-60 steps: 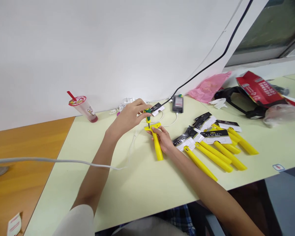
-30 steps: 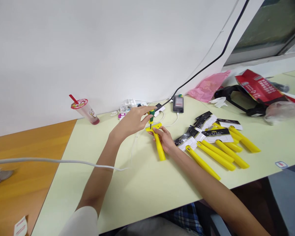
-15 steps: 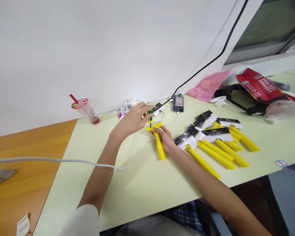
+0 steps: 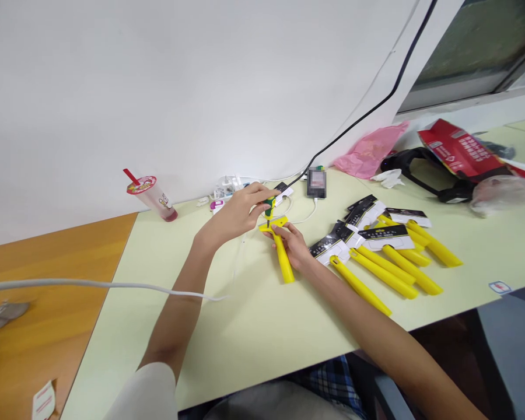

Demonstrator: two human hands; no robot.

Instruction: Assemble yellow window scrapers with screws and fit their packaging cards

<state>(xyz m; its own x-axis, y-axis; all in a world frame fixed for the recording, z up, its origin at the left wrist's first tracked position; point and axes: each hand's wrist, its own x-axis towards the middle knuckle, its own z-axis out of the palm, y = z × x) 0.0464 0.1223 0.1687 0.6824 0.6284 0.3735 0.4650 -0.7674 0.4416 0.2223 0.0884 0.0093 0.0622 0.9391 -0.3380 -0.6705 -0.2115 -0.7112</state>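
Between the thumb and fingers of my left hand [image 4: 247, 211] is the green and yellow handle of a short screwdriver [image 4: 269, 207]. Its shaft points down onto the head of a yellow scraper [image 4: 283, 256]. My right hand [image 4: 294, 244] grips that scraper near where the handle meets the head, thumb on top. The scraper's handle slants down toward me over the table. To the right of my right hand lie several more yellow scrapers [image 4: 387, 275], their heads covered by black and white cardboard sleeves [image 4: 387, 238].
A cup with a red straw [image 4: 160, 198] stands by the wall. Behind my hands are a plugged-in device [image 4: 317, 183], chargers [image 4: 227, 186] and cables. At the back right lie a pink bag [image 4: 370, 153], a black frame-like object [image 4: 437, 184] and a red package [image 4: 464, 153].
The screwdriver handle has turned and tilted slightly in my left hand, whose fingers have shifted a little. My right hand and the scraper stay put.
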